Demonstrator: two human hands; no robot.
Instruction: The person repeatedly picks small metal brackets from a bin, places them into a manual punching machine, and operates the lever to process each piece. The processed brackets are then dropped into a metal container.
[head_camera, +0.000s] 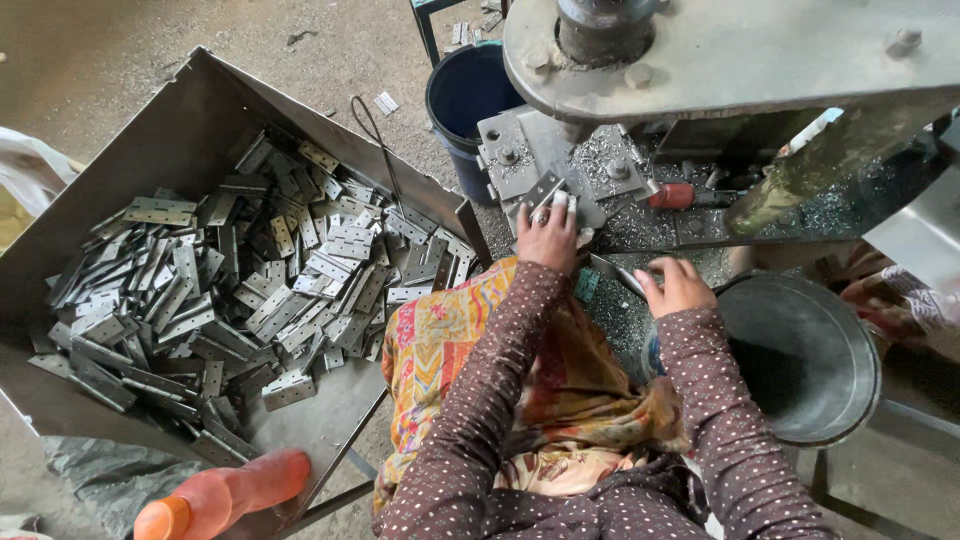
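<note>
My left hand (547, 235) presses its fingertips on a small metal hinge plate (545, 190) lying on the press machine's work bed (560, 160). A ring shows on one finger. My right hand (678, 286) pinches another flat metal hinge plate (612, 271), held near my lap beside the machine. Both arms wear dark dotted sleeves. A patterned orange and yellow cloth (440, 345) covers my lap.
A large metal tray (170, 130) at left holds a heap of several hinge plates (230, 290). A dark blue bucket (465, 100) stands behind the machine. A grey round basin (800, 355) sits at right. An orange plastic bottle (225, 495) lies at the lower left.
</note>
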